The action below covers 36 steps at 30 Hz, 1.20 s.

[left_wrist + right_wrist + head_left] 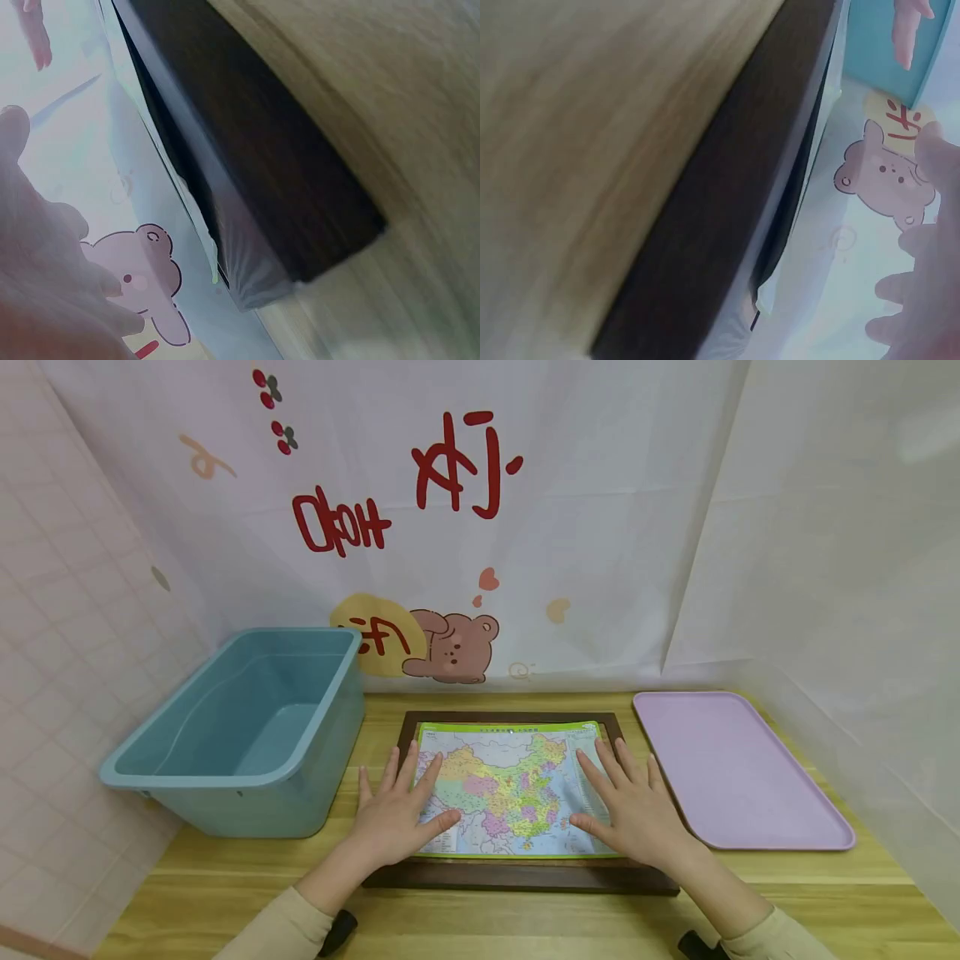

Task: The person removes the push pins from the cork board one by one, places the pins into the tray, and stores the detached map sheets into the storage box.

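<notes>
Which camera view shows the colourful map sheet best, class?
The head view: the whole map sheet lies flat in the dark wooden frame, with both hands spread on it. The left and right wrist views show only a thin edge of the sheet beside the frame, too blurred to read.

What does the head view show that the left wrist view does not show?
Only the head view shows both hands flat on the colourful map: the left hand on its left side, the right hand on its right side. It also shows the blue tub and the pink tray. Only the left wrist view shows the dark frame's edge from close by, with the map's border lying loose above it. Both views share the frame, the wooden table, the bear picture on the backdrop, and the left hand.
</notes>
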Tool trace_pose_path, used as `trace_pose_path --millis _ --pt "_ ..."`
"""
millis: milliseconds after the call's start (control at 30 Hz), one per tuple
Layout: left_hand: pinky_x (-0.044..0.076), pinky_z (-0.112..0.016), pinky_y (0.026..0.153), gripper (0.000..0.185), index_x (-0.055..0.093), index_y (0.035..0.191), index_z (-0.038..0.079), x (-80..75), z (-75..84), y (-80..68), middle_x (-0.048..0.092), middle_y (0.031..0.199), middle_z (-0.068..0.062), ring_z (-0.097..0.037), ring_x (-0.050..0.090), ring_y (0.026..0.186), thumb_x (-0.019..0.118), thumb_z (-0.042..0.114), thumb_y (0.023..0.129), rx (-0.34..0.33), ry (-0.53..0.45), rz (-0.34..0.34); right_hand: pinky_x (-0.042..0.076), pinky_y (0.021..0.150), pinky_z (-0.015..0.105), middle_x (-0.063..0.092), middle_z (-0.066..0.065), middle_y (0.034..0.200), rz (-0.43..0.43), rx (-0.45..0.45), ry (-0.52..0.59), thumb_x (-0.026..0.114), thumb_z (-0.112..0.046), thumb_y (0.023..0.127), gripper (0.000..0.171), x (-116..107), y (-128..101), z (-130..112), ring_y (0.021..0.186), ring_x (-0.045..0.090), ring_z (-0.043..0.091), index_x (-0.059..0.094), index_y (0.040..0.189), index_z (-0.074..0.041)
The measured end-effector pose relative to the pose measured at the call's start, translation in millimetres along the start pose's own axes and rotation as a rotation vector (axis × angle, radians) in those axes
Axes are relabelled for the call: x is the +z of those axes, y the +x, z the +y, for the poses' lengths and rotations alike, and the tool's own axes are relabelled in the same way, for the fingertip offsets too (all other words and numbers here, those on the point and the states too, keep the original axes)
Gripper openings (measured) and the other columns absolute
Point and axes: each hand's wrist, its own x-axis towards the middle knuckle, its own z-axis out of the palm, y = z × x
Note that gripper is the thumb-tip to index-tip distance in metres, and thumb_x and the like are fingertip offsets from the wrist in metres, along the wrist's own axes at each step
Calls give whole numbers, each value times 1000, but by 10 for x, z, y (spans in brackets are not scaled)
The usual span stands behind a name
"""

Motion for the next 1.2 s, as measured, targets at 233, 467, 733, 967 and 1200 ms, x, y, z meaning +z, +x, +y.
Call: trace_pose_path --millis 233,467,733,967,1200 --pt "-11 -75 103 85 28 158 19 21 45 8 4 163 -18 -41 -3 148 51 67 92 29 -17 29 8 108 72 18 16 162 59 -26 3 61 -63 89 89 2 64 -18 149 5 39 30 157 -15" --pt "-9 -75 104 85 23 159 22 36 112 37 2 163 -16 -40 -6 148 53 66 92 46 -8 8 6 108 72 18 16 162 87 -50 49 63 -60 89 88 27 132 -63 149 3 37 30 157 -15" --pt "-5 -75 105 85 24 159 22 78 192 77 7 164 -16 -41 0 148 55 64 92 87 -68 7 12 109 71 27 16 160 115 -45 47 64 -61 88 88 22 279 -131 148 14 40 33 156 -15" --pt "-1 -75 106 85 31 157 18 126 272 110 15 162 -18 -45 6 147 56 65 91 115 -29 19 9 111 68 32 17 157 165 -58 67 71 -54 86 87 -8 450 -185 145 22 41 37 154 -13" --pt "8 -74 106 85 39 154 15 189 312 140 24 159 -20 -45 16 146 58 66 89 163 -7 53 13 110 69 40 19 152 218 -72 100 75 -52 83 86 -4 605 -219 142 30 42 41 152 -11"
